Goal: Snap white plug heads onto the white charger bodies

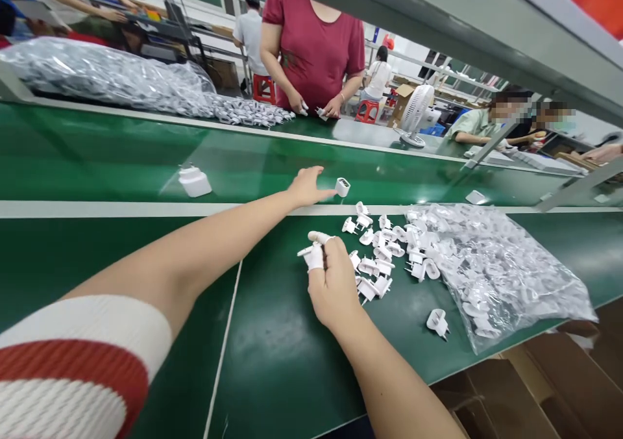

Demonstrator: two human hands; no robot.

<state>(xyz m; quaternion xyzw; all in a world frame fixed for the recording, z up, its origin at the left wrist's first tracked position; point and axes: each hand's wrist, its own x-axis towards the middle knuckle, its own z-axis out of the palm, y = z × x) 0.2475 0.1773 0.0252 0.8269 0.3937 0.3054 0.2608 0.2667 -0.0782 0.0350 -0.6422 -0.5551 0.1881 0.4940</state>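
My left hand (pixel 310 188) reaches over the green conveyor belt (pixel 121 160), thumb and fingers spread. Just right of its thumb tip, a white adapter piece (pixel 342 187) with a dark opening stands on the belt; no firm grip on it shows. Nearer to me, my right hand (pixel 333 276) is closed on a white plug piece (pixel 311 252), and white covers sit on some of its fingertips. A loose pile of white plug pieces (pixel 383 247) lies on the green table just right of that hand. Another white adapter (pixel 195 181) rests on the belt at the left.
A clear plastic bag (pixel 506 263) of white pieces lies at the right, with a single plug (pixel 438 323) before it. Across the belt, a person in a red shirt (pixel 311 49) handles white pieces beside another large bag (pixel 111 75). A metal beam (pixel 438 43) crosses overhead.
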